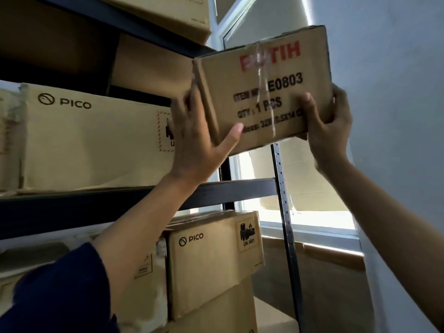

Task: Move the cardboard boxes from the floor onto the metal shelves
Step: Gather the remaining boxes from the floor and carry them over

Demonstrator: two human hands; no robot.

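The person holds a cardboard box (264,90) up high with both hands, beside the right end of the metal shelves (134,203). The left hand (199,143) grips its left edge: the thumb lies across the printed face, and the fingers go behind the box, where they are blurred. The right hand (329,131) holds the lower right corner, with the thumb in front and the fingers wrapped round the side. The box is tilted. Its far end is hidden, so I cannot tell if it already rests on a shelf. The red word on it is partly covered by shiny tape (263,85). A big PICO box (91,138) sits on the middle shelf, and its label is cut by the left hand. A smaller PICO box (211,260) stands below.
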